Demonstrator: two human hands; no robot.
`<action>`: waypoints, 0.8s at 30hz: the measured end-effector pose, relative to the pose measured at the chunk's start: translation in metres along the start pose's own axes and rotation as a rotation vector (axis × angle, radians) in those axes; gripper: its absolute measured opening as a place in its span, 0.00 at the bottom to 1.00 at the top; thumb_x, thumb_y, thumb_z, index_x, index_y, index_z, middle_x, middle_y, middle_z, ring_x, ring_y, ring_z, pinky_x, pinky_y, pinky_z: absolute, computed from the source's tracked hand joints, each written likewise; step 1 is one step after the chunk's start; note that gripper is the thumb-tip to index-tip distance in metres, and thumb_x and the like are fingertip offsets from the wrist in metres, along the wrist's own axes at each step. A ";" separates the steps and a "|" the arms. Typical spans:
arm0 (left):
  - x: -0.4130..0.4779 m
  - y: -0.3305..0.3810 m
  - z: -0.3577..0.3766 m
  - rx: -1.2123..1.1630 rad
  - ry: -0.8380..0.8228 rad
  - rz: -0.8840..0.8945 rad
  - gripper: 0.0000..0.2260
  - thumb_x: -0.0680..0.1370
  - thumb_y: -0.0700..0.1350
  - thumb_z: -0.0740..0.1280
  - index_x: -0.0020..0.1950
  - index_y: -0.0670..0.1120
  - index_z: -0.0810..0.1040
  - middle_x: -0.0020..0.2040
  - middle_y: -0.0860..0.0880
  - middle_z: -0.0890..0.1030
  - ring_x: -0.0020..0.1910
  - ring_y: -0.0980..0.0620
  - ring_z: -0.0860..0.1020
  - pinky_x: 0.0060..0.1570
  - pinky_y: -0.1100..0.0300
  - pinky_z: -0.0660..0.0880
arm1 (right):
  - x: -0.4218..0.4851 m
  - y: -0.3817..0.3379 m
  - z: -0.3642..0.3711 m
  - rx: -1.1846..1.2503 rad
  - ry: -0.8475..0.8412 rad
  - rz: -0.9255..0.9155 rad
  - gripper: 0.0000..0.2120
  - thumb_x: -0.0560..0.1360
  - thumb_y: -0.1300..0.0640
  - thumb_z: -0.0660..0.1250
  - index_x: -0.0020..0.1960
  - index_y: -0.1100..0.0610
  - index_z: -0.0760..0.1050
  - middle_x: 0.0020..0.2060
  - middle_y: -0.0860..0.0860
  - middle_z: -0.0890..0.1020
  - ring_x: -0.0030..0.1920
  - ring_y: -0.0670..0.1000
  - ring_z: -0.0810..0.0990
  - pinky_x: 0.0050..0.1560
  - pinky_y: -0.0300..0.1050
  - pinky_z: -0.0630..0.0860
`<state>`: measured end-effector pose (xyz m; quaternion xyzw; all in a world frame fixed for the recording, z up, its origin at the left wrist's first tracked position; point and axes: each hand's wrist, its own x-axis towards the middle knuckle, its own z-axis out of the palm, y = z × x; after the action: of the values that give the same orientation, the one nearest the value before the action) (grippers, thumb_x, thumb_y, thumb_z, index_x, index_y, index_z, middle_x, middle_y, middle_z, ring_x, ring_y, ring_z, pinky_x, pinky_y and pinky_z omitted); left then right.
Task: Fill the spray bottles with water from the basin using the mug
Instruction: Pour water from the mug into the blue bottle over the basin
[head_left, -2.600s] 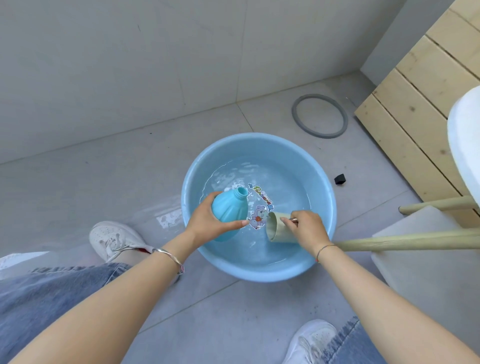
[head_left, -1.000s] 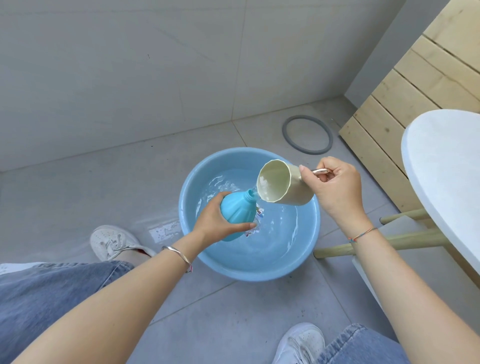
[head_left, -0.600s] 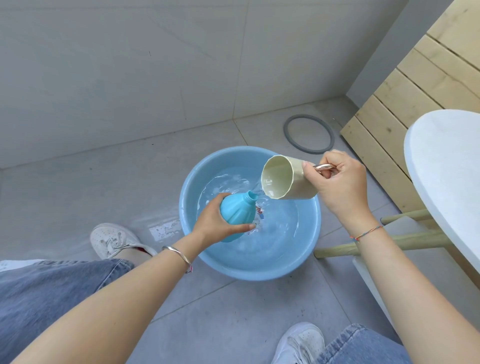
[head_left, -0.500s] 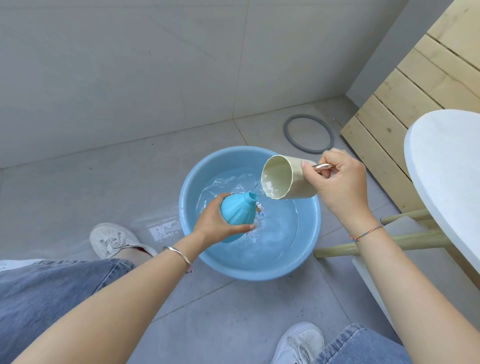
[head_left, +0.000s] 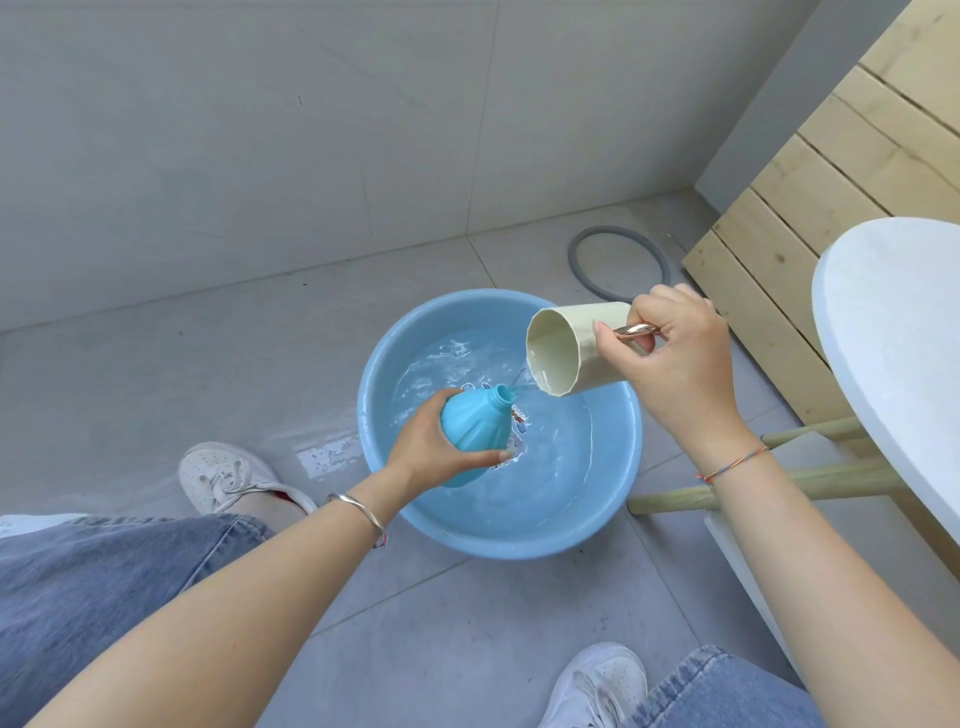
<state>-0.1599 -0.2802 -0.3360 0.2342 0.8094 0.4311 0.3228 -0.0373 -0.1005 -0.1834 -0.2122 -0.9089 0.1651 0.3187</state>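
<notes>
The left hand (head_left: 431, 452) is wrapping its fingers and thumb round the blue bottle (head_left: 475, 421). It is holding the bottle tilted over the basin (head_left: 519, 540), with the open neck pointing up and to the right. The right hand (head_left: 670, 364) is gripping the mug (head_left: 571, 353) by its metal handle (head_left: 636, 329), the thumb pressing on the mug's wall. The mug is lying almost on its side in the air, mouth toward the left, its lower lip just beside the bottle's neck. A thin stream of water is running from this lip to the neck. The basin is standing on the grey floor, and the water (head_left: 561, 457) in it is rippling. A grey ring (head_left: 574, 254) is lying on the floor behind the basin.
</notes>
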 end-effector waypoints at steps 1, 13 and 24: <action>0.000 0.000 0.000 0.002 -0.002 -0.002 0.43 0.53 0.66 0.80 0.65 0.57 0.69 0.57 0.56 0.77 0.54 0.54 0.78 0.53 0.54 0.78 | 0.000 -0.001 0.000 -0.003 -0.001 -0.012 0.19 0.68 0.55 0.70 0.29 0.53 0.59 0.26 0.45 0.61 0.33 0.50 0.60 0.39 0.42 0.57; -0.001 0.001 0.004 0.038 0.009 -0.004 0.39 0.57 0.63 0.81 0.63 0.59 0.69 0.55 0.57 0.78 0.53 0.53 0.78 0.53 0.53 0.78 | 0.000 -0.002 0.006 -0.119 0.023 -0.156 0.21 0.68 0.56 0.71 0.31 0.52 0.58 0.29 0.45 0.60 0.35 0.47 0.58 0.43 0.46 0.62; 0.000 0.007 0.010 0.012 -0.013 -0.021 0.40 0.54 0.65 0.80 0.62 0.60 0.70 0.54 0.59 0.78 0.52 0.55 0.78 0.51 0.52 0.79 | -0.002 -0.004 0.015 -0.184 0.040 -0.429 0.17 0.69 0.60 0.71 0.30 0.56 0.65 0.29 0.49 0.64 0.36 0.50 0.61 0.46 0.42 0.58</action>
<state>-0.1516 -0.2707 -0.3342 0.2306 0.8123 0.4211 0.3313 -0.0468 -0.1076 -0.1941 -0.0458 -0.9379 0.0056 0.3437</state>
